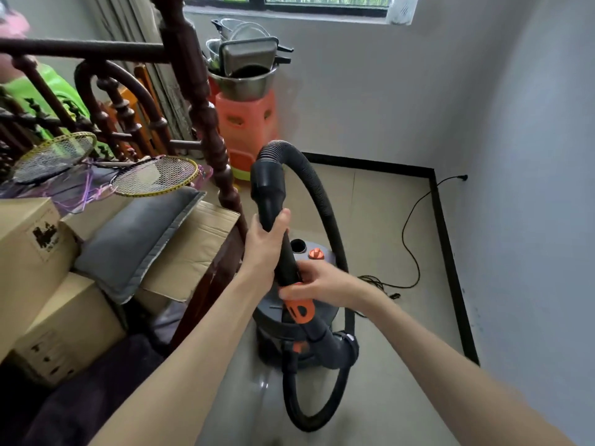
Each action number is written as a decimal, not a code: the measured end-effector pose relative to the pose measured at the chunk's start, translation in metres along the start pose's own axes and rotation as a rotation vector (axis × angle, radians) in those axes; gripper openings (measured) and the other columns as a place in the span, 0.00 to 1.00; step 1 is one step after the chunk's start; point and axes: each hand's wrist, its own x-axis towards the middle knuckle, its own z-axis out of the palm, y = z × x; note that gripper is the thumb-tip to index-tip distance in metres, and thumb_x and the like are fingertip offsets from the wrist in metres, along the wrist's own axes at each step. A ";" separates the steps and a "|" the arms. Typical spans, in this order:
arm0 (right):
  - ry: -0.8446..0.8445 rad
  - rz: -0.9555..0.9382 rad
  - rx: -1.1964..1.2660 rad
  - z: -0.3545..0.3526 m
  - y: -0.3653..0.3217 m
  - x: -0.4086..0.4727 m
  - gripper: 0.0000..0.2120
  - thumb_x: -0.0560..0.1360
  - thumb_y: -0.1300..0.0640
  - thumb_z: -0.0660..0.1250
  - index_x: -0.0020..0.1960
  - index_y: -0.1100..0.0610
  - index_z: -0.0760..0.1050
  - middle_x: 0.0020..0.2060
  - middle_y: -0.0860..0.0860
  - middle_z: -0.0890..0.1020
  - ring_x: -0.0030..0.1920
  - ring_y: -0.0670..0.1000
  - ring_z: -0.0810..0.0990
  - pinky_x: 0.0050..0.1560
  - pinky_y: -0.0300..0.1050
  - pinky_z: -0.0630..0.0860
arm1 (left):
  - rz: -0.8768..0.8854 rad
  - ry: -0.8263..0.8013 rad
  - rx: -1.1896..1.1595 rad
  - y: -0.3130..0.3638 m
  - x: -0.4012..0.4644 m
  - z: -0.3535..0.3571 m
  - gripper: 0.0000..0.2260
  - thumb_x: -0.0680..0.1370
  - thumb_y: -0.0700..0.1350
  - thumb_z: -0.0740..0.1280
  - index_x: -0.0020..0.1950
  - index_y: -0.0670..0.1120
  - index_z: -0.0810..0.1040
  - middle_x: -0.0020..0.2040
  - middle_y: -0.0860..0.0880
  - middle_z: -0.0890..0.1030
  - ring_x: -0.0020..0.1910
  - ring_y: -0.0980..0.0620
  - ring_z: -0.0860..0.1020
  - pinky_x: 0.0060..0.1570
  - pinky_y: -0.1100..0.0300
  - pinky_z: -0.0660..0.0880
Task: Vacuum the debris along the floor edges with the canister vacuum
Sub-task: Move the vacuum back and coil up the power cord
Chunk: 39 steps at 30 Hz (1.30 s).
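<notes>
A grey canister vacuum (273, 336) with an orange knob (316, 253) stands on the tiled floor in front of me. Its black ribbed hose (317, 194) loops up from the inlet at the canister's front and ends in a black tube (269, 188). My left hand (265, 243) grips that tube just below its wide collar. My right hand (317, 283) holds the tube lower down, fingers around it just above an orange piece (301, 310). The tube points down over the canister lid. The black baseboard (447, 252) runs along the right and far walls.
A dark wooden railing post (206, 123) and stacked cardboard boxes (35, 246) with a grey cushion and badminton rackets crowd the left. Orange stools (244, 123) carrying metal pans stand at the far wall. A black power cord (410, 233) trails across the floor to a wall socket on the right.
</notes>
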 end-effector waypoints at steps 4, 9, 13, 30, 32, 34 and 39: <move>0.053 -0.032 -0.033 0.015 0.029 -0.019 0.13 0.76 0.58 0.69 0.59 0.59 0.72 0.49 0.54 0.80 0.51 0.53 0.80 0.54 0.46 0.78 | -0.120 -0.062 -0.007 -0.018 -0.018 0.003 0.16 0.77 0.51 0.66 0.61 0.44 0.71 0.44 0.50 0.77 0.43 0.55 0.76 0.42 0.63 0.73; 0.012 0.045 -0.145 0.015 0.068 -0.053 0.11 0.77 0.58 0.68 0.56 0.53 0.69 0.36 0.44 0.75 0.33 0.41 0.74 0.35 0.35 0.72 | -0.435 -0.157 -0.289 -0.026 0.000 -0.013 0.29 0.75 0.62 0.64 0.68 0.42 0.70 0.61 0.43 0.77 0.59 0.45 0.77 0.55 0.52 0.76; -0.049 0.093 -0.236 0.019 0.091 -0.069 0.12 0.77 0.57 0.68 0.56 0.49 0.67 0.37 0.41 0.72 0.35 0.40 0.72 0.37 0.34 0.67 | -0.281 -0.058 -0.040 -0.029 0.015 -0.012 0.19 0.76 0.59 0.65 0.53 0.44 0.78 0.47 0.48 0.82 0.48 0.51 0.80 0.51 0.57 0.76; 0.161 0.256 -0.391 0.007 0.159 -0.004 0.31 0.77 0.53 0.68 0.76 0.57 0.59 0.72 0.55 0.68 0.71 0.55 0.68 0.68 0.47 0.66 | -0.273 -0.231 0.011 -0.095 -0.050 -0.077 0.12 0.76 0.31 0.64 0.57 0.40 0.70 0.39 0.44 0.75 0.32 0.54 0.79 0.35 0.62 0.78; 0.340 0.187 -0.395 0.006 0.151 0.021 0.34 0.77 0.56 0.68 0.78 0.58 0.55 0.75 0.57 0.63 0.73 0.56 0.65 0.72 0.49 0.62 | -0.275 -0.271 0.064 -0.105 -0.049 -0.094 0.11 0.75 0.31 0.64 0.55 0.40 0.70 0.39 0.45 0.76 0.33 0.54 0.79 0.37 0.61 0.78; 0.435 0.123 -0.435 0.004 0.142 0.047 0.37 0.77 0.58 0.68 0.78 0.60 0.51 0.75 0.58 0.60 0.75 0.58 0.61 0.74 0.48 0.57 | -0.284 -0.307 0.066 -0.116 -0.049 -0.110 0.10 0.75 0.30 0.65 0.53 0.40 0.70 0.38 0.46 0.77 0.35 0.52 0.78 0.38 0.60 0.77; 0.384 0.104 -0.631 0.000 0.147 0.121 0.31 0.78 0.55 0.67 0.76 0.60 0.59 0.73 0.58 0.66 0.74 0.58 0.62 0.73 0.52 0.59 | -0.361 -0.349 -0.030 -0.146 -0.039 -0.148 0.19 0.64 0.40 0.73 0.52 0.41 0.71 0.37 0.48 0.79 0.36 0.53 0.79 0.38 0.62 0.77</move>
